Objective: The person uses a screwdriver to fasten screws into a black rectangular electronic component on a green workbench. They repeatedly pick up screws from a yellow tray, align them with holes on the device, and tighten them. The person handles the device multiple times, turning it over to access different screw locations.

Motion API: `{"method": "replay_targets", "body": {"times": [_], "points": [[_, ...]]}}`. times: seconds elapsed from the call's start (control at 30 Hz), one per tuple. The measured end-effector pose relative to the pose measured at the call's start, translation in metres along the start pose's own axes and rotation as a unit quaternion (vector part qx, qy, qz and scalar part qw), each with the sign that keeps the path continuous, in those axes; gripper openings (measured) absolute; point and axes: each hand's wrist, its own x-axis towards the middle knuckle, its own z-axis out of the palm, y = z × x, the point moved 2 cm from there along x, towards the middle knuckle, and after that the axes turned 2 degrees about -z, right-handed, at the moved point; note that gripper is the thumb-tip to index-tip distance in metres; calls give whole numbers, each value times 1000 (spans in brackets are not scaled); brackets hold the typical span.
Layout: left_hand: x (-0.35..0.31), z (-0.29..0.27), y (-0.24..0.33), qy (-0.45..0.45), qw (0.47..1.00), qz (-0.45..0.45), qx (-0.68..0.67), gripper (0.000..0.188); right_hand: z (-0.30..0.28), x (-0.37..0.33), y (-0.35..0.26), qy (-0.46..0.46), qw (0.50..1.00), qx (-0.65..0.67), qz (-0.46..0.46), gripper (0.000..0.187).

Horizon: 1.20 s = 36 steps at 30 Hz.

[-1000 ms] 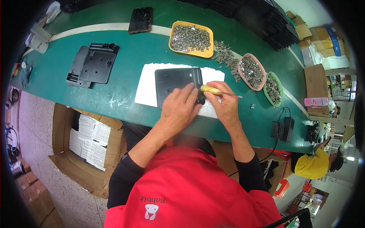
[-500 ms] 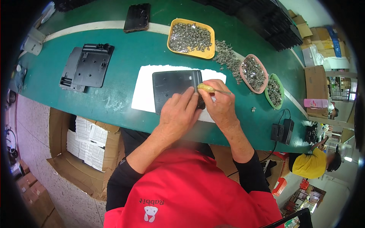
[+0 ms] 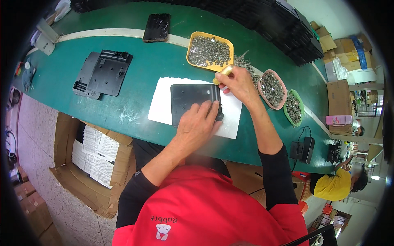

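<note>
A flat black plastic panel (image 3: pixel 188 100) lies on a white sheet (image 3: pixel 161 98) in front of me. My left hand (image 3: pixel 198 121) rests on the panel's right part, fingers stretched out over its surface. At the panel's far right corner, my right hand (image 3: pixel 242 84) is closed round a screwdriver-like tool (image 3: pixel 223 74) with a yellow see-through handle. The handle's end points down at the raised strip along the panel's right edge; I cannot tell whether it touches. The tool's thin metal shaft sticks out up and right, past my fingers.
Small metal parts fill a yellow tray (image 3: pixel 209 67), a pink tray (image 3: pixel 272 89) and a green tray (image 3: pixel 294 107), with a loose heap between. Black panels (image 3: pixel 107 73) lie at left, another black part (image 3: pixel 156 28) behind. Black adapters (image 3: pixel 303 150) sit right; a cardboard box (image 3: pixel 115 164) stands below.
My right hand has moved away from me with the tool, from the panel's middle right edge to its far corner. My left hand has slid right along the panel.
</note>
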Motion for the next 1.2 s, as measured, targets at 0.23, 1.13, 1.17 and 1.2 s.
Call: {"method": "replay_targets", "body": {"times": [0.23,1.13,1.17,1.2], "points": [[-3,3,1,4,1000,-20,-12,53,11,-10,-1,66,984,-134,-95,30],[-3,12,8,37,994,11,100,52,26,-98,24,202,970,-111,-80,19],[-2,12,11,44,994,20,100,52,30,-103,27,235,959,-117,-107,19],[1,13,13,50,993,27,101,52,34,-106,32,267,947,-120,-135,19]]}}
